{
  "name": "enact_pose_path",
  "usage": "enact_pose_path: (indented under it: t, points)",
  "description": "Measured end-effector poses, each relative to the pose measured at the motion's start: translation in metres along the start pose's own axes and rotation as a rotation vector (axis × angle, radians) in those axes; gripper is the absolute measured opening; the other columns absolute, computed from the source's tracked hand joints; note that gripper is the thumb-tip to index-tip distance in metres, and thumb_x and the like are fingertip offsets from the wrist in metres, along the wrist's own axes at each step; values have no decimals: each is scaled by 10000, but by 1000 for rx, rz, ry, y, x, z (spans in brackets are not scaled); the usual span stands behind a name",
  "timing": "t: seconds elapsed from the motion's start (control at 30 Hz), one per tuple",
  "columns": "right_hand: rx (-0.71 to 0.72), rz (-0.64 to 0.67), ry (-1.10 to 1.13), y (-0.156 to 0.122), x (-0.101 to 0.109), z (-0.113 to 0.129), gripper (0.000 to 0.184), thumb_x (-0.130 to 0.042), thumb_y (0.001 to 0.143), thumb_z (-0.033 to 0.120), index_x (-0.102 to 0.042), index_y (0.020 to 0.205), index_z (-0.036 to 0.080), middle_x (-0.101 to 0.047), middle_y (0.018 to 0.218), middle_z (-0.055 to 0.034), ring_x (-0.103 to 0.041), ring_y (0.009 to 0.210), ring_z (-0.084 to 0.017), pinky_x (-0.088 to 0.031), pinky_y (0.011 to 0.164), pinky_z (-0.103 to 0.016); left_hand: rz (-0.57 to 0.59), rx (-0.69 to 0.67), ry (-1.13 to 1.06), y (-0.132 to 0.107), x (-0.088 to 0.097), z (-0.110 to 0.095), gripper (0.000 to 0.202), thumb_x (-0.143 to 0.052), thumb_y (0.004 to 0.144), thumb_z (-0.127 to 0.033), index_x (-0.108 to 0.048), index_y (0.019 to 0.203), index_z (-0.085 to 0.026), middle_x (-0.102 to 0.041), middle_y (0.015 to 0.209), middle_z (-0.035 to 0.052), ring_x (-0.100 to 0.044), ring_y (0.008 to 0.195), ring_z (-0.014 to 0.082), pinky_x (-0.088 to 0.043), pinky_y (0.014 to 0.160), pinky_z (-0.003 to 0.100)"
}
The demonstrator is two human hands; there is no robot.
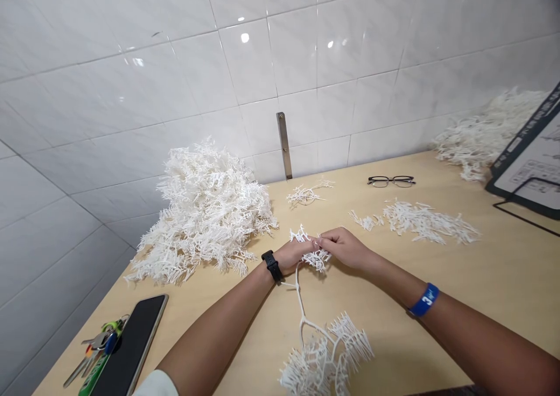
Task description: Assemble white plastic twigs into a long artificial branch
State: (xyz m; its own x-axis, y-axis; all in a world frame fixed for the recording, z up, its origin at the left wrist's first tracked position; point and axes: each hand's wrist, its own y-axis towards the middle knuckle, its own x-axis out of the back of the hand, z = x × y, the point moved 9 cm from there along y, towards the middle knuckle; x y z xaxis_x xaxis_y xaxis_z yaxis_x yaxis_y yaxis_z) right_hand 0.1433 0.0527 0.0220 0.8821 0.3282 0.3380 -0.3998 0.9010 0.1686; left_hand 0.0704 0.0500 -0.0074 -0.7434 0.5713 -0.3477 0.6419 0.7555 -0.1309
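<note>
My left hand (294, 255), with a black watch on its wrist, is closed around a white branching plastic piece (301, 311). One twiggy cluster of it shows around my fingers, and a thin stem runs down to a wider, comb-like cluster near the table's front. My right hand (347, 247), above a blue wristband, pinches at the twigs beside my left thumb. Both sets of fingertips nearly meet; exactly what lies between the right ones is too small to make out. To the right of my hands, small loose white bits (426, 221) are spread on the table.
A tall heap of white branching pieces (214, 209) stands at left, a smaller heap (490, 130) at far right beside a dark-edged printed board (534, 157). Glasses (391, 181) and a few twigs (305, 195) lie near the wall. A phone (135, 337) and keys (98, 343) are front left.
</note>
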Motion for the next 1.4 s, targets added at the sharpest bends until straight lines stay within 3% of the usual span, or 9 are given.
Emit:
enact_pose_path:
  t: [0.17, 0.3, 0.4, 0.57, 0.7, 0.83, 1.0, 1.23, 1.4]
  points:
    - [-146, -428, 42, -2, 63, -27, 381, -446, 820, 397, -283, 525, 219, -266, 516, 43, -256, 495, -102, -193, 484, -261, 7, 35, 192, -4, -2, 4, 289, -753, 594, -316, -542, 563, -120, -477, 539, -23, -392, 535, 70, -274, 537, 236]
    - [-271, -348, -359, 0, 81, -39, 411, -516, 797, 394, -277, 517, 209, -273, 498, 36, -264, 490, -107, -175, 502, -278, -84, 18, 22, -2, 7, 2, 277, -719, 615, -313, -501, 605, -142, -436, 561, -40, -390, 518, 65, -277, 515, 233]
    - [-307, -290, -552, 0, 76, -35, 457, -548, 796, 434, -288, 497, 207, -281, 483, 30, -267, 493, -116, -163, 513, -292, -112, 28, -12, -1, 11, 3, 263, -704, 632, -300, -492, 619, -145, -429, 566, -41, -387, 501, 62, -270, 498, 231]
    - [-68, -84, -189, -1, 40, -5, 466, -456, 871, 536, -358, 562, 202, -318, 551, 37, -304, 548, -113, -235, 537, -264, -107, -3, 33, -1, 10, 1, 271, -697, 632, -302, -479, 598, -145, -432, 552, -39, -391, 503, 64, -281, 510, 235]
    - [48, 147, -221, -10, 14, 13, 301, -647, 763, 467, -554, 743, 181, -448, 627, 39, -386, 584, -114, -277, 550, -243, -148, -18, 72, -2, 14, -2, 269, -677, 643, -323, -481, 596, -144, -438, 557, -34, -399, 521, 71, -282, 521, 236]
    - [147, 86, -535, -14, 15, 30, 270, -711, 719, 420, -604, 818, 192, -548, 691, 22, -470, 639, -130, -301, 583, -246, -164, 3, 73, -3, 16, -3, 239, -665, 637, -318, -502, 633, -144, -448, 574, -31, -415, 532, 78, -291, 520, 232]
    - [171, 67, -668, -14, 17, 37, 236, -677, 758, 402, -633, 865, 196, -586, 713, 3, -501, 648, -141, -314, 595, -255, -164, 41, 20, -3, 19, 0, 237, -679, 626, -318, -522, 669, -146, -424, 554, -46, -392, 492, 67, -297, 500, 227]
    - [152, 88, -521, -14, 17, 33, 191, -578, 819, 309, -668, 949, 201, -641, 785, -25, -533, 687, -155, -367, 616, -263, -130, 41, -63, 0, 20, 2, 238, -685, 628, -299, -508, 643, -141, -443, 569, -37, -393, 478, 54, -267, 470, 219]
    - [128, 122, -382, -12, 14, 25, 292, -507, 802, 187, -656, 1053, 194, -637, 783, -23, -540, 679, -154, -389, 603, -260, -134, 33, -68, 1, 21, 3, 257, -706, 636, -314, -526, 674, -134, -466, 587, -31, -412, 491, 57, -271, 478, 222]
